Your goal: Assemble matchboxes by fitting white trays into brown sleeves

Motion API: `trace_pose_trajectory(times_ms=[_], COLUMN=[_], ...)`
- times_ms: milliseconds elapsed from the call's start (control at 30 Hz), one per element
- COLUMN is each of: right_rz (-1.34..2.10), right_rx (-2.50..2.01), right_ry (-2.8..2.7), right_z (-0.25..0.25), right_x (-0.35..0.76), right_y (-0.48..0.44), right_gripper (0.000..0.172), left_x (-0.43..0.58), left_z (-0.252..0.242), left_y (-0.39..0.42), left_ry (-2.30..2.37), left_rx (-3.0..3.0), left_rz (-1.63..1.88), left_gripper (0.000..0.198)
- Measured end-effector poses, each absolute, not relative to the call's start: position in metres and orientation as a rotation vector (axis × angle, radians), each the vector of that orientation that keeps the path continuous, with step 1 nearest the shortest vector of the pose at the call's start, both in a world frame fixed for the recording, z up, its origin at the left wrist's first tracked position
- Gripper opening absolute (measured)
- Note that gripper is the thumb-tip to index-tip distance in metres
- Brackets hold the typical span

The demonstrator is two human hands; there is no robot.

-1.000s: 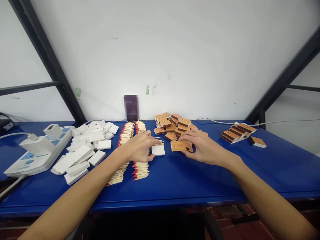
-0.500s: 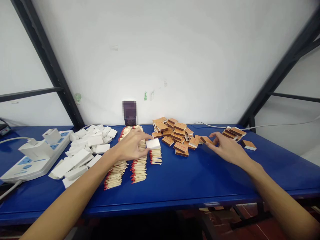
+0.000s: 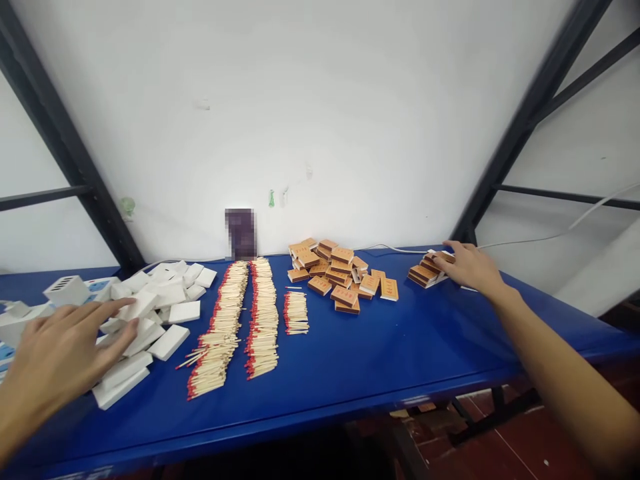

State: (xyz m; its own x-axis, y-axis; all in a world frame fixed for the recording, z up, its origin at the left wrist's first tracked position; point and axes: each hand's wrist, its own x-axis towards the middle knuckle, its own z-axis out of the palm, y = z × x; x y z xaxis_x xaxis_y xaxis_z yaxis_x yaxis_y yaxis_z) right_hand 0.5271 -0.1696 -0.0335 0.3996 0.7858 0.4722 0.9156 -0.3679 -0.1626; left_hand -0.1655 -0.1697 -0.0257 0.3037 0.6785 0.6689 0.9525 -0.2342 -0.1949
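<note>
My left hand hovers over the pile of white matchbox trays on the left, its thumb and fingers apart around trays of the pile. I see no tray gripped in it. At the right, my right hand reaches over a small stack of brown-and-orange matchboxes. Its fingers are stretched out, and thumb and fingertips lie at the top boxes. In the middle are two long rows of red-headed matches and a short stack of matches. One match lies just above that short stack.
A larger heap of matchboxes stands near the wall, with a loose matchbox beside it. A power strip with white chargers is at the far left. A pixelated dark panel leans at the wall. Cables run along the blue table's back.
My left hand has left the matches for the white pile; the tray it held is gone from its grasp. My right hand let go of a loose matchbox and moved right to the small stack.
</note>
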Motion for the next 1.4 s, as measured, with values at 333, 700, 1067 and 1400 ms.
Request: trace_pose_trajectory(times_ms=[333,700,1067,1400], right_rz=[-0.44,0.136,0.493,0.318], right_rx=[-2.156,-1.198,-1.095,-1.165], right_ry=[-1.398,-1.998,-1.909,-1.905], right_z=[-0.04,-0.013,-0.027,-0.036], right_x=[0.528,0.312,0.267,0.267], right_y=[-0.175,-0.208,-0.16,-0.16], right_gripper=[0.057,0.04,0.04,0.035], left_x=[-0.149,-0.005,0.061,0.056], left_z=[-0.015,0.035,0.023,0.002], left_y=[-0.179,-0.17,-0.119,-0.124], left_ry=[-1.471,-0.979,-0.681,-0.723], left_rx=[-2.068,-2.691,-3.053,-2.953], left_rz=[-0.962,-1.004,-0.778,-0.802], left_gripper=[0.035,0.032,0.042,0.034])
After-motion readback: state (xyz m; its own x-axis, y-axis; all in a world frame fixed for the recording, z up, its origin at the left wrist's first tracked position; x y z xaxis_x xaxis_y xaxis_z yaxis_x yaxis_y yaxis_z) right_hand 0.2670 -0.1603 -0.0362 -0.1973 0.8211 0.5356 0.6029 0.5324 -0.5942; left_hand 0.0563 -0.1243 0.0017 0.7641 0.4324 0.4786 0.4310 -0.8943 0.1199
